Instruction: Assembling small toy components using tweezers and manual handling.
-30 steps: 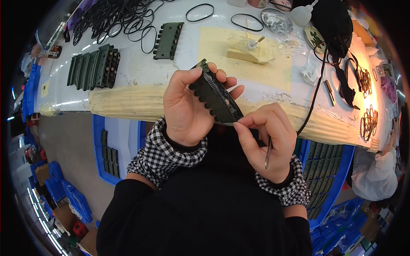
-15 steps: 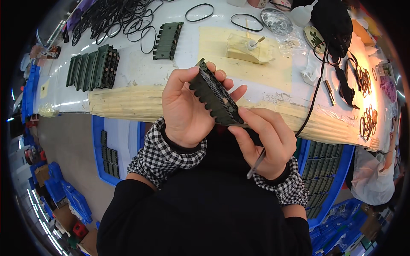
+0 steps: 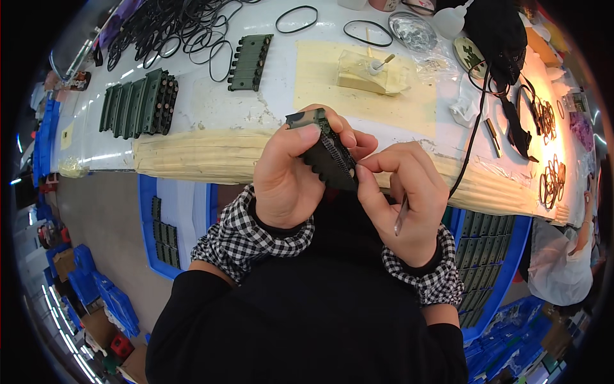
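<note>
My left hand [image 3: 281, 176] is closed round a dark green plastic toothed part [image 3: 314, 159], held tilted above the near table edge. Along the part's side runs a black beaded-looking strip [image 3: 337, 152] with small round studs. The thumb and forefinger of my right hand [image 3: 416, 198] are pinched together at the part's lower right end; what lies between the fingertips is too small to make out. A thin metal tool [image 3: 401, 217] is tucked in the same hand, its flat end pointing down.
A stack of green toothed parts [image 3: 137, 105] and a single one [image 3: 249, 63] lie on the table [image 3: 198, 109]. Black rubber loops [image 3: 173, 29] pile up behind. A tape-covered block [image 3: 368, 72] holds a small stick. Blue trays [image 3: 148, 230] with green parts stand below the table.
The toothed part has turned in my left hand, whose thumb now lies across its upper end. My right hand has shifted slightly up, and its tool has swung more upright.
</note>
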`<state>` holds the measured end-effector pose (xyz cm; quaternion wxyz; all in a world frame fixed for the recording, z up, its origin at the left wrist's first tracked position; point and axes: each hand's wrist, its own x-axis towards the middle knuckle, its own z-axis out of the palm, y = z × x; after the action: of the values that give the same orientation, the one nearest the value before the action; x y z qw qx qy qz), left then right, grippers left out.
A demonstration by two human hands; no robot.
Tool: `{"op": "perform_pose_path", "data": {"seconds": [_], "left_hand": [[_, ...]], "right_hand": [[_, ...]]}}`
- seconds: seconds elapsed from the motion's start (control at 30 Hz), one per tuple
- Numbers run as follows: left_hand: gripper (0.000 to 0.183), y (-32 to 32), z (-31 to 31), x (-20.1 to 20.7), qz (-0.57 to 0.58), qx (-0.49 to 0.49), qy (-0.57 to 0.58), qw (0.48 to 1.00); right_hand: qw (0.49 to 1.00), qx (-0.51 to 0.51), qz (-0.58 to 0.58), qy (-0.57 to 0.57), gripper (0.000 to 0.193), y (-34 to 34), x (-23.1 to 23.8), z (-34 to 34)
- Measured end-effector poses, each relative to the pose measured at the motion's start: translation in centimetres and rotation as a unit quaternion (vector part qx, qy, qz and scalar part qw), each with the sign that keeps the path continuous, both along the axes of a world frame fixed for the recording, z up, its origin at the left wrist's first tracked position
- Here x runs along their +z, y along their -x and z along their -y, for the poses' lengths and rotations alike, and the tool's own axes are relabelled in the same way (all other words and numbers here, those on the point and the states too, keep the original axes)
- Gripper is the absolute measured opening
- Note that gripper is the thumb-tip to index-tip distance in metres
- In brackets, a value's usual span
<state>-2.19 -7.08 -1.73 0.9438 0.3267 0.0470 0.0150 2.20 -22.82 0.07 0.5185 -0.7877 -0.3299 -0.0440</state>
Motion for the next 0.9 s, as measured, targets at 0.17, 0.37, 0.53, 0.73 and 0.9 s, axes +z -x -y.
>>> {"op": "perform_pose_path", "data": {"seconds": [0.17, 0.37, 0.53, 0.73, 0.9], "left_hand": [[0.026, 0.0, 0.1, 0.0, -0.017, 0.012, -0.013, 1.0], [0.025, -0.1, -0.1, -0.1, -0.012, 0.009, 0.017, 1.0], [0.024, -0.4, -0.6, -0.3, -0.014, 0.015, 0.085, 0.996], [0.026, -0.4, 0.3, 0.1, -0.038, 0.042, -0.003, 0.998], [0.029, -0.2, 0.2, 0.1, -0.016, 0.046, -0.035, 0.998]], "right_hand": [[0.997, -0.024, 0.077, 0.009, 0.016, 0.1, -0.5, -0.3], [0.995, -0.008, 0.099, -0.008, 0.016, -0.1, -0.8, -0.4], [0.996, -0.007, 0.087, -0.024, 0.02, 0.0, -0.4, 0.0], [0.998, -0.022, 0.062, -0.008, 0.023, 0.9, -0.2, -0.7], [0.997, -0.002, -0.071, -0.032, 0.021, 0.4, -0.1, -0.9]]}}
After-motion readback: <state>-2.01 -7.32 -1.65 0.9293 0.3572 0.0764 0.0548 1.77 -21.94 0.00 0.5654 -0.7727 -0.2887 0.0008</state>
